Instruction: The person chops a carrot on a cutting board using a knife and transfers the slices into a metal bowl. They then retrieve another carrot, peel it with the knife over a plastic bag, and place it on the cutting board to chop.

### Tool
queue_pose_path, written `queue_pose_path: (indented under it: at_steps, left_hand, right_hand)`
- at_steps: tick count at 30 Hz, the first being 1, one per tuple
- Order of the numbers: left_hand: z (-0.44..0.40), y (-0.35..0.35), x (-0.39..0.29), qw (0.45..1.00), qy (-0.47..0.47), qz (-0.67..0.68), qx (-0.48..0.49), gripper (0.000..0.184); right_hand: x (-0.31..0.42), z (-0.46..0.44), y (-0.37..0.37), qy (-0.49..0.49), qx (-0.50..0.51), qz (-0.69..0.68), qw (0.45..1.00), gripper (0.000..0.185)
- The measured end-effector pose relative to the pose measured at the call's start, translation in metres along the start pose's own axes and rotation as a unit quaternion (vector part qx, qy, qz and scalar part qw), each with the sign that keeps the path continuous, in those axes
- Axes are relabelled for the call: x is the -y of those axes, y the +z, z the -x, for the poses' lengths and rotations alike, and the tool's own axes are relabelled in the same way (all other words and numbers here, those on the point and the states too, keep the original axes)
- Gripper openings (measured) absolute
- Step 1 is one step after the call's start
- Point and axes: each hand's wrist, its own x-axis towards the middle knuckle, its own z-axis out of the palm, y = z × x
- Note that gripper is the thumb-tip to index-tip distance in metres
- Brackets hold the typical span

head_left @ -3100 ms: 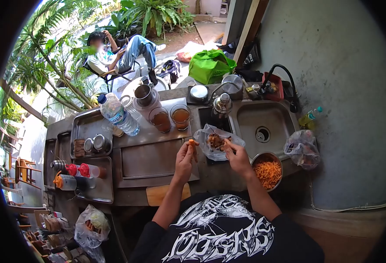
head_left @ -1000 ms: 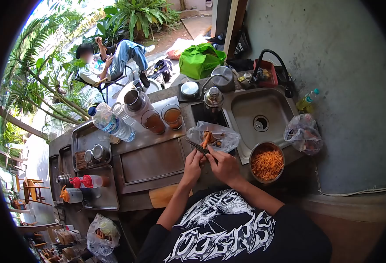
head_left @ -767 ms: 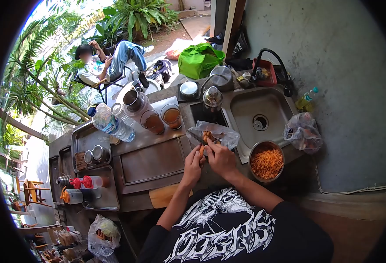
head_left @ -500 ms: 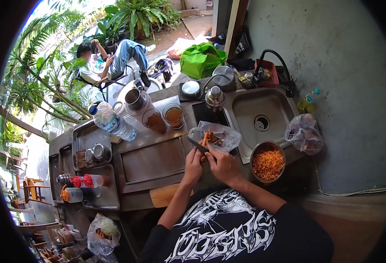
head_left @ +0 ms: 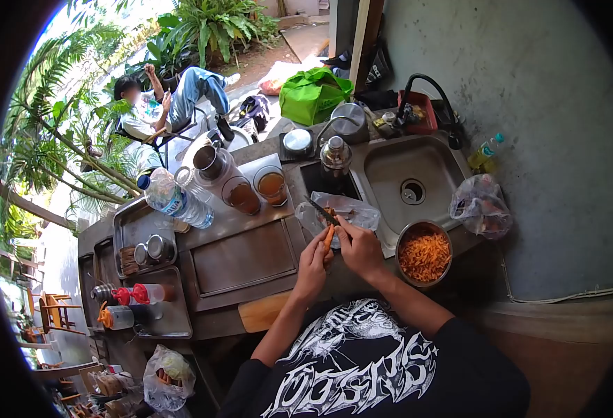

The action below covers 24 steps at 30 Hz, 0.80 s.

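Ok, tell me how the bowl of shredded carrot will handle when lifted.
The bowl looks metal, so it should stay stiff when gripped. Its smooth surface could feel slippery to damp fingers. The shreds are piled loose with no lid on, so some may spill if it tilts.

- Black T-shirt (head_left: 390, 355), short-sleeved, well back from the fingers (head_left: 349, 233).
- Black sleeves (head_left: 470, 343), plain, ending farther from the fingers than the bare forearms (head_left: 418, 301).
- White line drawing (head_left: 341, 319) on the shirt, finely detailed.
- White lettering (head_left: 358, 382), jagged and angular, farther from the fingers than the drawing.
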Motion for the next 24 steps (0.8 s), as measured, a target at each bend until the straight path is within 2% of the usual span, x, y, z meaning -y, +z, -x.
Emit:
queue_pose_path:
  at_steps: [2,6,9,15,20,24]
  left_hand:
    - [-0.005,-0.003,0.003,0.999,0.013,0.021,-0.033,0.035]
    - [-0.01,-0.014,0.004,0.999,-0.001,0.039,-0.005,0.033]
    - [-0.008,-0.01,0.003,0.999,-0.015,0.021,-0.04,0.034]
    - [-0.005,-0.011,-0.003,0.998,-0.012,0.0,-0.058,0.042]
    - [-0.007,-0.015,0.002,0.994,0.034,-0.082,-0.061,0.045]
    - [-0.007,-0.019,-0.003,0.998,0.015,-0.036,-0.044,0.048]
  right_hand:
    - [0.007,0.006,-0.001,-0.004,-0.005,-0.02,1.0,0.034]
    - [0.006,0.008,0.009,-0.027,0.007,-0.005,1.0,0.035]
    - [0.003,0.003,0.021,-0.016,0.007,0.006,1.0,0.036]
    - [0.007,-0.011,0.027,0.005,0.027,0.006,1.0,0.035]
    - [0.009,-0.015,0.026,0.024,0.053,-0.02,0.998,0.039]
    - [-0.001,-0.014,0.026,-0.001,0.052,-0.031,0.998,0.042]
